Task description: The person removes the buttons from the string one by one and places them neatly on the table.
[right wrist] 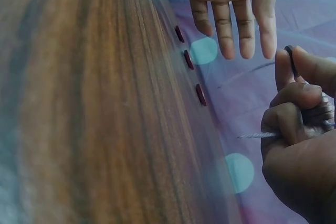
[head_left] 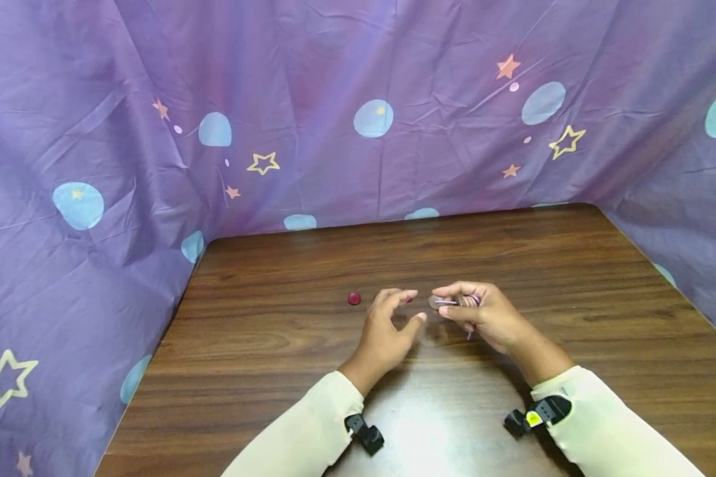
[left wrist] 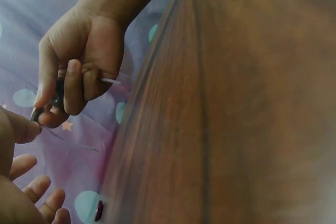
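My right hand point(head_left: 489, 315) pinches a thin round disc point(head_left: 433, 302) between thumb and forefinger. A thin pale cord point(right wrist: 254, 136) sticks out below its curled fingers, and another length point(right wrist: 247, 75) trails away from the pinched disc. More round pieces point(head_left: 468, 301) lie within the curled fingers, partly hidden. Just left of the disc, my left hand point(head_left: 388, 331) hovers with fingers spread, holding nothing; a small gap separates it from the disc in the head view. Small dark red discs point(head_left: 354, 299) lie on the table beyond it; the right wrist view shows three in a row point(right wrist: 188, 60).
The brown wood-grain table point(head_left: 262, 397) extends around both hands. A purple curtain point(head_left: 310, 79) with stars and blue spots hangs behind it and at both sides. Black camera straps point(head_left: 366, 434) sit on the pale sleeves point(head_left: 301, 427).
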A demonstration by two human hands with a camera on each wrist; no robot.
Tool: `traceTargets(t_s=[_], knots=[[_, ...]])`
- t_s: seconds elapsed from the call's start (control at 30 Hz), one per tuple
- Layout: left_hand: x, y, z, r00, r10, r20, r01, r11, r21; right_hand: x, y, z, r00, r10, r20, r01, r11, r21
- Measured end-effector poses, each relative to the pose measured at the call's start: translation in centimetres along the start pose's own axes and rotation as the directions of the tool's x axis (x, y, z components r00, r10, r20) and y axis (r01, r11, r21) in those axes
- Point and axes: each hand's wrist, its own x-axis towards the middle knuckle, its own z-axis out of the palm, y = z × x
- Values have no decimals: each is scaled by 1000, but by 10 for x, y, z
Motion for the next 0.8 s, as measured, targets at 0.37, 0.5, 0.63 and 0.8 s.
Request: traceTargets(t_s=[0.37, 0.5, 0.63, 0.8], knots=[[-14, -8, -8, 999, 52, 14, -51, 998, -42, -1, -4, 10, 1000, -5, -10, 4, 994, -109], [-18, -8, -11, 997, 71, 21, -69, 996, -62, -2, -5, 12, 1000, 5, 1, -5, 994, -112], [-21, -7, -14, 998, 57, 40, -54, 996, -70, -2, -6, 14, 1000, 6, 21, -4, 997, -83], [-25, -7, -17, 996, 29, 80, -23, 997, -71, -3, -6, 16, 1000, 2, 28, -1, 998, -66]])
